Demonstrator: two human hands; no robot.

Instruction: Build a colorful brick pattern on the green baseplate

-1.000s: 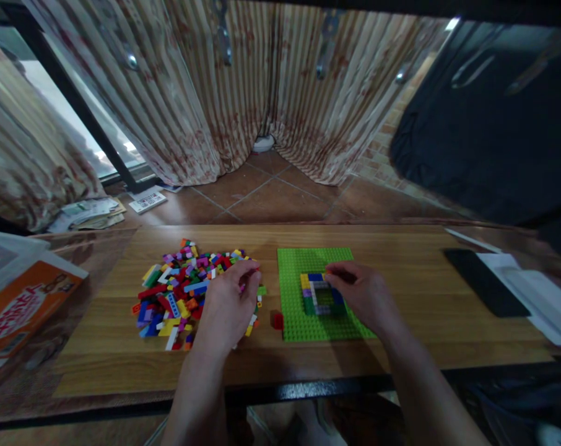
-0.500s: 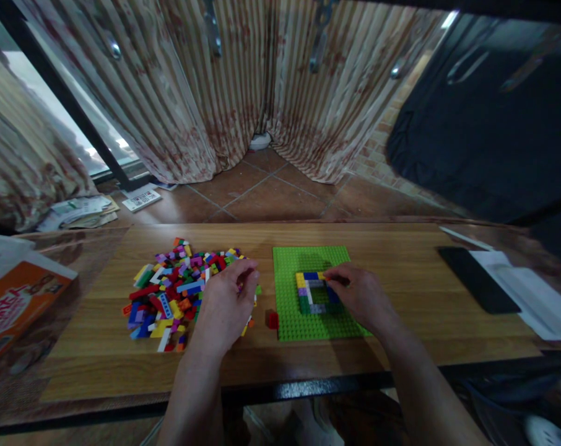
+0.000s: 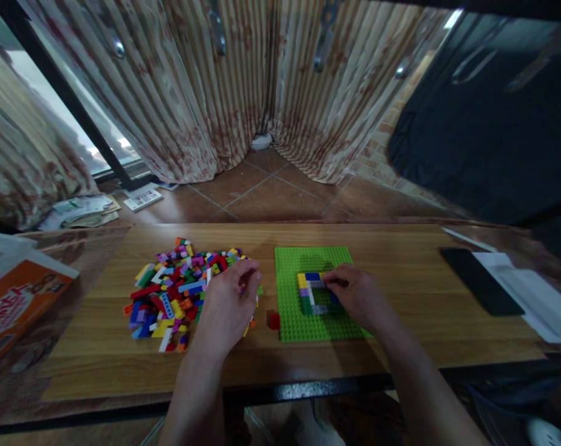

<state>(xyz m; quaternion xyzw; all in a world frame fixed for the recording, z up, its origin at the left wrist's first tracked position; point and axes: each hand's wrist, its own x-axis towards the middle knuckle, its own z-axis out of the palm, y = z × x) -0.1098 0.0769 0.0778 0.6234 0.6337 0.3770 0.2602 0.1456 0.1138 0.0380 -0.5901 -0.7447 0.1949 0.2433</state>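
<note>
A green baseplate (image 3: pixel 290 325) lies on the table, bearing a low hollow rectangle of bricks (image 3: pixel 304 292) in yellow, blue, purple, green, grey and white. My right hand (image 3: pixel 359 294) pinches at the far right corner of this rectangle, where a bit of yellow shows at the fingertips. Its fingers cover the brick there and part of the right side. My left hand (image 3: pixel 229 303) hovers over the right edge of a pile of loose bricks (image 3: pixel 173 291), its fingers loosely curled and a small gap before the thumb. Nothing shows between them. A red brick (image 3: pixel 274 320) lies beside the baseplate's left edge.
An orange-and-white box (image 3: pixel 25 297) stands at the far left. On the right lie a black flat panel (image 3: pixel 480 282) and white sheets (image 3: pixel 531 297). The wooden table (image 3: pixel 401 248) ends in a dark front edge; curtains (image 3: pixel 234 93) hang beyond.
The whole view has shifted very slightly. My right hand stays at the rectangle's corner, its fingers a little more drawn together. My left hand holds nearly the same pose.
</note>
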